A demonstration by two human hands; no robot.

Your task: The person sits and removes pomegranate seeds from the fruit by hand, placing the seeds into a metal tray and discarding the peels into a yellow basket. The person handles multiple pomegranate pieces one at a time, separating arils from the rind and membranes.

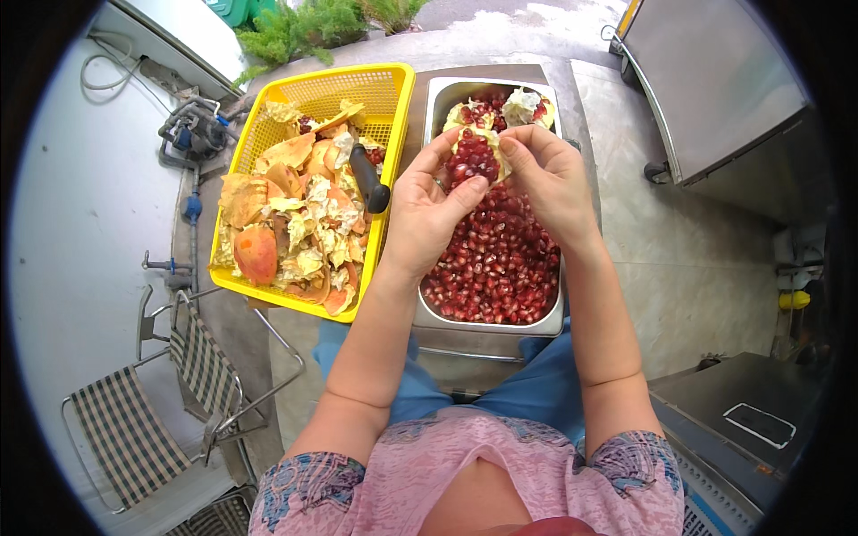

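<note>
My left hand [439,194] holds a pomegranate section [473,159] thick with red seeds, its thumb lying along the lower side. On the other edge of the same piece, my right hand [553,177] pinches the pale rind and membrane between thumb and fingers. Both hands are above a steel pan [556,315], which is filled with loose pomegranate seeds [493,261]. Larger pomegranate chunks [526,107] with pale membrane rest at the pan's far end. To the left, a yellow plastic basket [315,79] contains peels and membrane scraps [288,161].
A black-handled knife [369,177] lies over the basket's right side. Folding chairs with checked fabric [131,435] stand at lower left, near wall pipes and a pump [194,130]. A wheeled metal cart [724,87] is at upper right; a dark-topped counter [730,409] is at lower right.
</note>
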